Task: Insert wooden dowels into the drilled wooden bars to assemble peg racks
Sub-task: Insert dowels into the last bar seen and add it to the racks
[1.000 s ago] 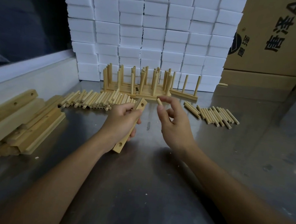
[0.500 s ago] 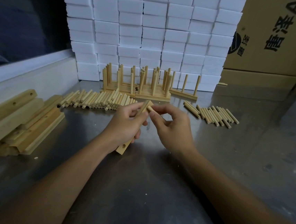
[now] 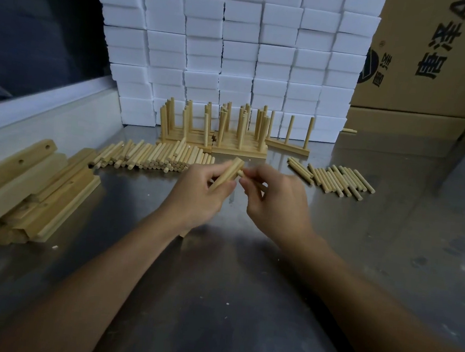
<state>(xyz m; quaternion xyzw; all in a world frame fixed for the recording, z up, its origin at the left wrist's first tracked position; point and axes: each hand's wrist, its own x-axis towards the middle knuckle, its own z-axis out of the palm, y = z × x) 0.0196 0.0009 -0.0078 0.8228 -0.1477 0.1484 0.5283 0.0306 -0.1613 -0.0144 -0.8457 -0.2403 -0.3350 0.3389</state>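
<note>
My left hand (image 3: 198,198) grips a drilled wooden bar (image 3: 228,172), its far end tilted up over the metal table. My right hand (image 3: 274,199) pinches a short dowel (image 3: 239,173) whose tip meets the bar near that upper end; most of the dowel is hidden by my fingers. A long row of loose dowels (image 3: 153,158) lies beyond my left hand. A smaller row of dowels (image 3: 336,180) lies to the right. Finished peg racks (image 3: 229,135) stand at the back. Undrilled-side bars (image 3: 25,187) are piled at the left.
A wall of white foam blocks (image 3: 238,48) rises behind the racks. Cardboard boxes (image 3: 435,59) stand at the back right. The steel table (image 3: 241,304) stretches toward me. A raised white ledge (image 3: 47,112) runs along the left side.
My right hand has brought the dowel leftward to the bar's upper end. My left hand has raised and turned the bar, so its lower end is now hidden behind the hand.
</note>
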